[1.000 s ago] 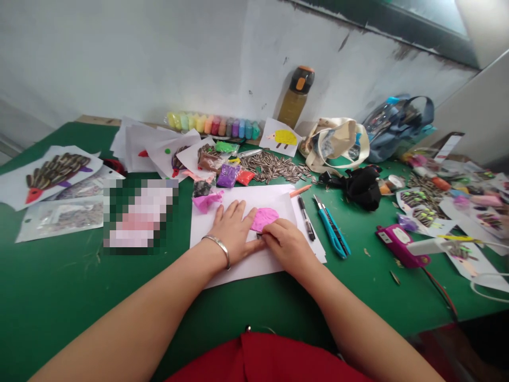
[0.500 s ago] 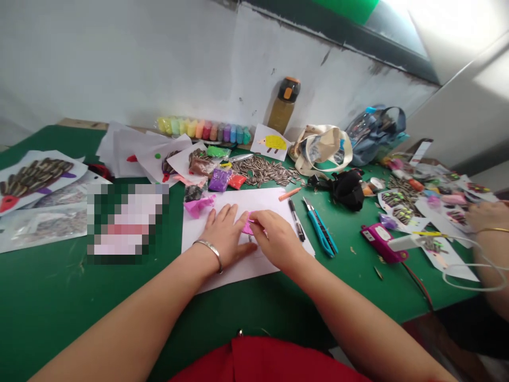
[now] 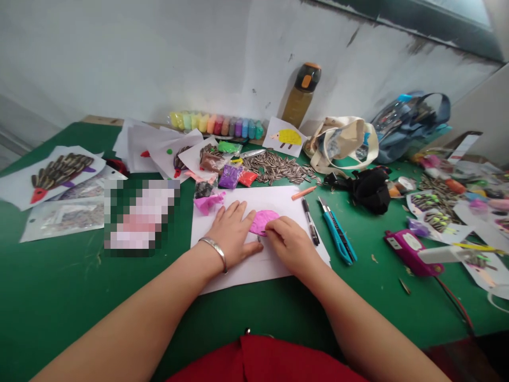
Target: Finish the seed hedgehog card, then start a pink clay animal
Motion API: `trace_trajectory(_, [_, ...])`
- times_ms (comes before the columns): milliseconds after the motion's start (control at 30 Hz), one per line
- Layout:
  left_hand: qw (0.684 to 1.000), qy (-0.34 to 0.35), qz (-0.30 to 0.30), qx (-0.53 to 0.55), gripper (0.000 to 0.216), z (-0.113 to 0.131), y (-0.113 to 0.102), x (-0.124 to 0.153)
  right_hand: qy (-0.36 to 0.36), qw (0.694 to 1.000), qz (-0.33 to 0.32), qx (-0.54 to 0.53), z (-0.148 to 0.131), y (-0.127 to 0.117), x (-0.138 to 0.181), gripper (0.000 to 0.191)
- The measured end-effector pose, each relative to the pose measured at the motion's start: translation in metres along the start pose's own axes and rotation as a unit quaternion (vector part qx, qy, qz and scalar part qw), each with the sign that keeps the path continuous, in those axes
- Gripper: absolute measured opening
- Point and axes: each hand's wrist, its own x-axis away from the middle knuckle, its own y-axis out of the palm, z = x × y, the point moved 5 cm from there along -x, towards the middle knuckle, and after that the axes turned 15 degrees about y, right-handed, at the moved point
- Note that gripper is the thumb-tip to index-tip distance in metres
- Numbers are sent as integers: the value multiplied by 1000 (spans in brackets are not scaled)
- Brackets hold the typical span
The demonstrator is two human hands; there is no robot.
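A flat pink clay shape [image 3: 262, 219] lies on a white sheet of paper [image 3: 274, 199] on the green table [image 3: 59, 286]. My left hand [image 3: 233, 233], with a silver bangle at the wrist, lies flat on the paper with fingers spread, just left of the clay. My right hand [image 3: 290, 245] has its fingers curled together and pressed on the clay's lower right edge. Whether a small tool or seed is pinched in them I cannot make out.
Sunflower seeds [image 3: 278, 167] are heaped behind the paper beside small clay bags [image 3: 228, 175]. A pen [image 3: 310, 223] and blue cutters [image 3: 338, 239] lie right of the paper. A glue gun [image 3: 413, 248], bags [image 3: 342, 140], a bottle [image 3: 300, 95] and craft sheets [image 3: 59, 172] surround it.
My right hand slid back from over the clay to its lower right edge, uncovering the pink shape. The other person's hand at the far right is out of view as my head turned.
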Motion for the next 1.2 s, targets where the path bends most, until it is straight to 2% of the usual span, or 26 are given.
trace_trajectory(133, [1000, 3, 23, -8, 79, 3, -3, 0, 2, 1000, -18, 16, -1, 5, -1, 20])
trace_trajectory(367, [998, 26, 54, -2, 76, 1, -10, 3, 10, 1000, -10, 5, 4, 4, -3, 17])
trace_trajectory(533, [996, 39, 80, 1, 62, -10, -22, 7, 18, 1000, -19, -6, 5, 3, -5, 15])
trace_trajectory(600, [996, 41, 75, -7, 56, -14, -25, 8, 26, 999, -25, -8, 5, 3, -5, 14])
trace_trajectory(733, [999, 43, 28, -13, 53, -19, -23, 8, 32, 999, -28, -8, 7, 3, -6, 14])
trace_trajectory(867, [999, 41, -10, -3, 56, -18, -16, 7, 15, 1000, 1, -2, 3, 2, -4, 16])
trace_trajectory(1067, [999, 49, 0, -8, 53, -13, -17, 7, -18, 998, 20, 62, -22, 9, 5, 22])
trace_trajectory(1200, [999, 35, 9, -21, 50, -9, -21, 9, -12, 993, 24, 119, -26, 18, 8, 22])
